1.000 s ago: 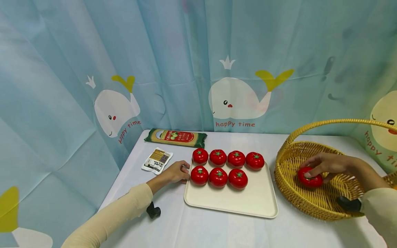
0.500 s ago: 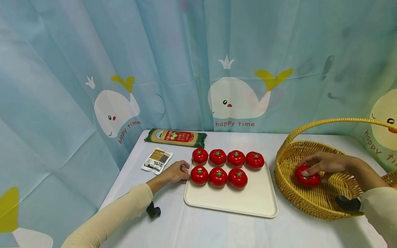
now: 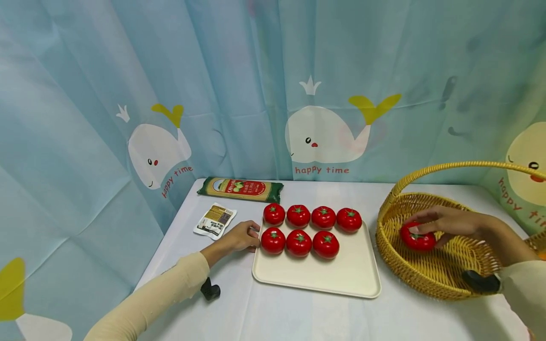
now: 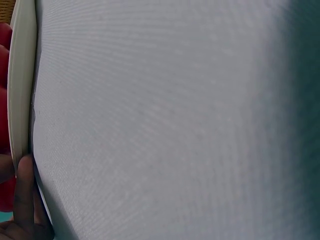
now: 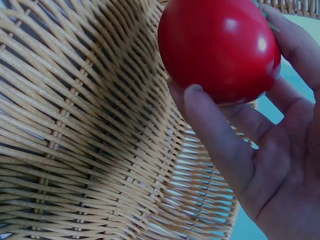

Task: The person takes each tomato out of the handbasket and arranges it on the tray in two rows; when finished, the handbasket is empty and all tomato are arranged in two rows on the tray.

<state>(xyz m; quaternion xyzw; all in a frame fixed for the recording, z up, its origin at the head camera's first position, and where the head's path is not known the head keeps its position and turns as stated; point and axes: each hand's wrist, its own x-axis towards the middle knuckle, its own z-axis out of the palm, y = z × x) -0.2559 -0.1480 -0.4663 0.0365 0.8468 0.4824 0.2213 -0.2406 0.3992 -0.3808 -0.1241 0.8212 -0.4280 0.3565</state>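
My right hand grips a red tomato with a green stem over the wicker basket. In the right wrist view the fingers wrap the tomato above the woven wall. At the left, my left hand pinches the near-left rim of a cream tray. The left wrist view shows fingertips against the tray's rim. Several tomatoes sit on the tray in two rows, among them a front-row tomato and a back-row tomato.
Behind the tray lies a green pasta packet, with a small white sachet to its left. The basket's arched handle rises above it at the right. A blue curtain hangs behind the white table.
My right hand has shifted slightly left and up, carrying the tomato with it inside the basket's outline. The left hand keeps its place on the tray.
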